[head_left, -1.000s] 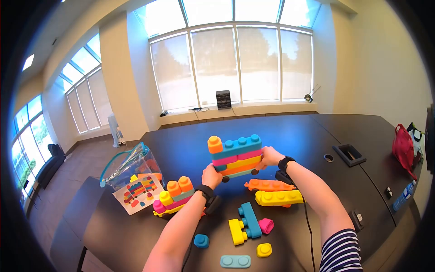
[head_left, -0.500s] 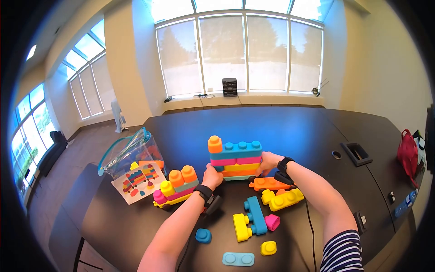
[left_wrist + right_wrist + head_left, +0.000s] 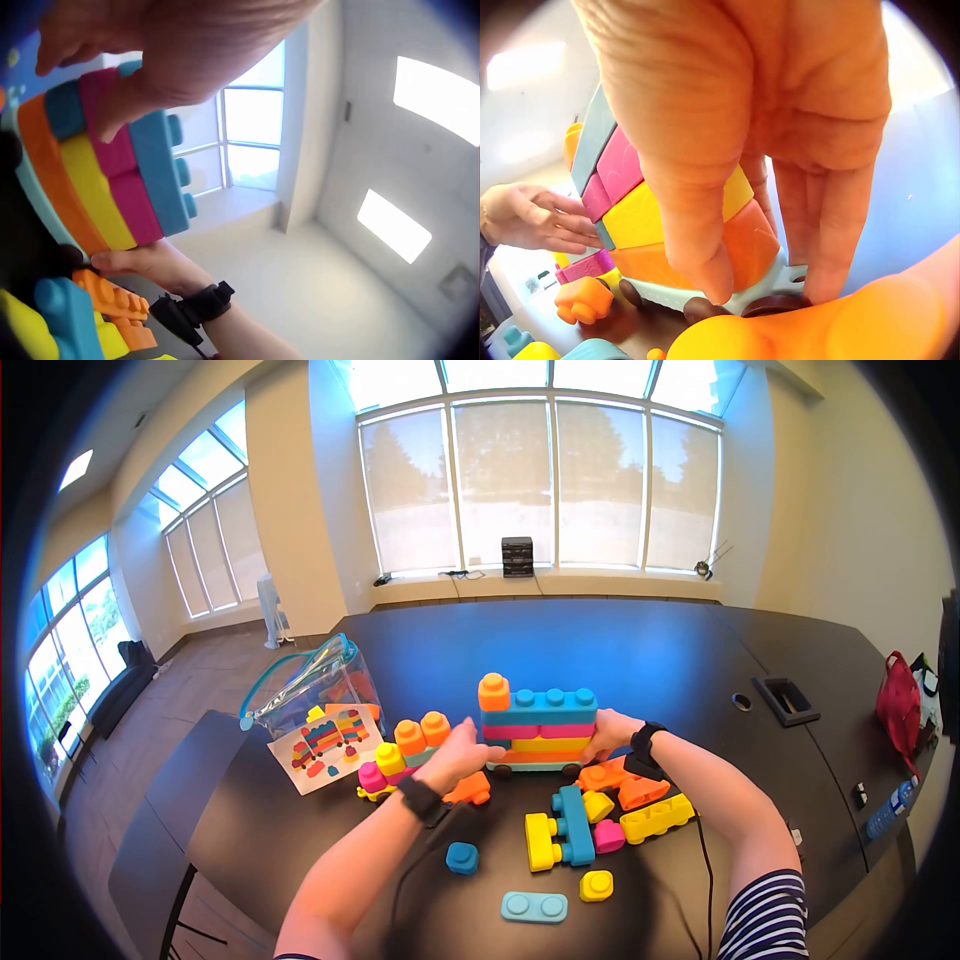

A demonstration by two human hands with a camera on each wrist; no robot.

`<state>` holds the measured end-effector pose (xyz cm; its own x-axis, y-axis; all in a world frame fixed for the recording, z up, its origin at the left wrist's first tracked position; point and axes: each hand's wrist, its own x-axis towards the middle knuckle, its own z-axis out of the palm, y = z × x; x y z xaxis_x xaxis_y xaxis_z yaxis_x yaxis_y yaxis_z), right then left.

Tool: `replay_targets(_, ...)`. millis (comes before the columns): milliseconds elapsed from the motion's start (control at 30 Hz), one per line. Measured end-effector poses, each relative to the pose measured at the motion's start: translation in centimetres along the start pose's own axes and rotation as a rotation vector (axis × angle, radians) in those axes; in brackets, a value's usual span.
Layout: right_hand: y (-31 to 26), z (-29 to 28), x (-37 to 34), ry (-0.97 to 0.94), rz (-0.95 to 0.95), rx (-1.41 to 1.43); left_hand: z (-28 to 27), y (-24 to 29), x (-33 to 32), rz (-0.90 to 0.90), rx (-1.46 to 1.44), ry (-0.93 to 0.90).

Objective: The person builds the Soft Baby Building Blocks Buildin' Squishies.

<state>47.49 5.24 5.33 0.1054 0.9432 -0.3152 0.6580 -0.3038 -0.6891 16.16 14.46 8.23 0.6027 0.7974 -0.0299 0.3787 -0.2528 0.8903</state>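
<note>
The wheeled stack of blocks stands upright on the table, an orange block at its top left. My right hand holds its right end low down; in the right wrist view the thumb lies on the near side of the stack and the other fingers are behind. At the left end, my left hand has its fingers extended and spread. The left wrist view shows its thumb near the magenta block; contact is unclear. A smaller wheeled block build is partly behind the left hand.
Left of the builds are a clear bag and a picture card. Closer to me lie joined teal and yellow blocks, a loose blue block and a light-blue plate. Orange and yellow pieces lie near the right hand.
The wheeled stack has come down onto the table. My left hand has loosened from its left end and spread its fingers. The orange and yellow pieces on the right have shifted and turned.
</note>
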Motion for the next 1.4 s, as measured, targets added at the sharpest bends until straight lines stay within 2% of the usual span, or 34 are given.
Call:
replay_targets(133, -1.2, 0.1, -0.5, 0.018, -0.009, -0.074, -4.7, 0.2, -3.0, 0.55, 0.256, 0.509)
replay_targets(200, -1.4, 0.4, -0.1, 0.007, -0.009, -0.068, -8.0, -1.0, -3.7, 0.569, 0.442, 0.602)
replay_targets(233, -1.5, 0.5, 0.1, 0.004, -0.011, -0.066, -9.9, -3.3, -2.9, 0.551, 0.474, 0.571)
replay_targets(333, -1.1, 0.8, 1.1, -0.006, -0.02, -0.053, -13.4, -8.8, -2.7, 0.208, 0.481, 0.237)
replay_targets(367, -1.4, 0.8, 0.9, -0.004, -0.017, -0.062, -13.5, -9.5, -3.1, 0.145, 0.47, 0.171)
replay_targets(467, -1.4, 0.8, 0.9, 0.002, -0.008, -0.076, -12.8, -11.0, -3.3, 0.063, 0.542, 0.143)
replay_targets(500, -1.3, 0.9, 1.1, 0.003, -0.006, -0.075, -12.4, -12.1, -3.2, 0.138, 0.502, 0.18)
replay_targets(600, -1.1, 1.0, 1.2, 0.011, -0.022, -0.043, -12.0, -12.8, -3.2, 0.129, 0.364, 0.166)
replay_targets(700, -1.3, 1.0, 0.8, 0.019, -0.029, -0.048, -11.9, -14.3, -3.2, 0.166, 0.246, 0.227)
replay_targets(800, -2.2, 1.2, 0.2, 0.019, -0.026, -0.053, -12.0, -14.6, -3.6, 0.189, 0.217, 0.239)
replay_targets(1100, -2.6, 1.7, 0.8, 0.006, -0.016, -0.081, -11.8, -13.7, -3.9, 0.161, 0.2, 0.21)
replay_targets(1333, -1.9, 1.8, 1.5, -0.015, 0.017, -0.13, -11.8, -14.0, -2.9, 0.129, 0.343, 0.169)
replay_targets(1400, -1.5, 0.7, 0.8, 0.02, 0.078, -0.322, -12.1, -14.3, -2.8, 0.161, 0.349, 0.162)
